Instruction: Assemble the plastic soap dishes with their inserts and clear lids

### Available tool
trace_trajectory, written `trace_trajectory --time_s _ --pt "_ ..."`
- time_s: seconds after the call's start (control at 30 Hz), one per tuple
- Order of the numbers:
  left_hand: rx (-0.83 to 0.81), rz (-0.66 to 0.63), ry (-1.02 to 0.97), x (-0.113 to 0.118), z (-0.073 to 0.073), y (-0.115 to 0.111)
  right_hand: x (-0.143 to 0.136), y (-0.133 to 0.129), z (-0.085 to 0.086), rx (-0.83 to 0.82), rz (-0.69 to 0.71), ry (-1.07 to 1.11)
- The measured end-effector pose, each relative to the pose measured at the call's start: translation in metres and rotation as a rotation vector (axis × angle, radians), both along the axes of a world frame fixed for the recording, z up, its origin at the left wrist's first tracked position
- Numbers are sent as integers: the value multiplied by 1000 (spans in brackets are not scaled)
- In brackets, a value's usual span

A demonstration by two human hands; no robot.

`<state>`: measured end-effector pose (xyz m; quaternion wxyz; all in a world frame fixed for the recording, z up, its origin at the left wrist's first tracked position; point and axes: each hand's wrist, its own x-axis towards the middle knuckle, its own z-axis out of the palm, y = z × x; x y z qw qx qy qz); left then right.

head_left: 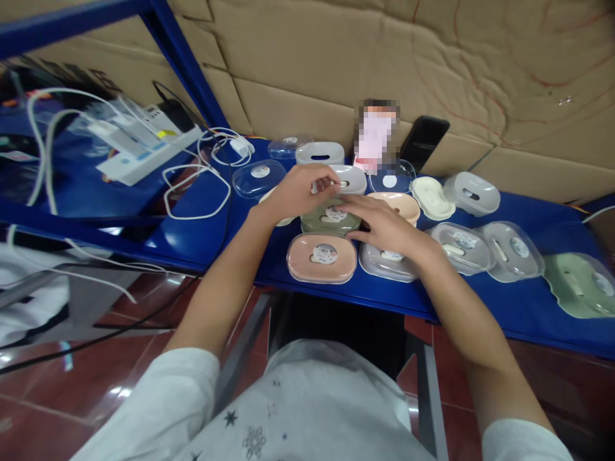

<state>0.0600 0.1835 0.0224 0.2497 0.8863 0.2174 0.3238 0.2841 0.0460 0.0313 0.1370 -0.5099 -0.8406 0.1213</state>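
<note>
Over the blue table, my left hand (307,189) has its fingers curled beside the white oval box (353,177), thumb and fingertips close together near the box's slot; what they hold, if anything, is too small to tell. My right hand (379,221) is spread, its fingertips at the top of the green box (323,224) with a clear lid and a round label. In front of these lies a pink box (321,259) with a clear lid. A grey lidded box (390,264) is partly under my right hand, and a peach box (401,205) stands just behind it.
More boxes (464,246) line the right side of the blue table (509,314). Clear lids (257,179) lie at the back left. A phone (377,136) and a black device (425,142) lean on the cardboard. White cables (196,214) and a power strip (148,157) lie left.
</note>
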Motion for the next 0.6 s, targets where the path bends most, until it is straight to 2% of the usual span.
trace_trajectory --time_s 0.17,0.27,0.33,0.4,0.5,0.6 --pt "-52 -220 85 -3 3 -4 5 0 0 41 -37 116" --pt "-58 -260 161 -3 -1 -4 8 -7 8 129 -126 145" --pt "-29 -227 177 -1 -5 -1 6 -12 14 210 -200 111" --pt "-1 -174 132 1 -8 1 3 -16 18 237 -216 79" --pt "50 -21 24 1 -4 1 -1 -19 17 123 -89 51" --pt "135 217 -25 -1 2 1 -6 -14 11 -4 31 13"
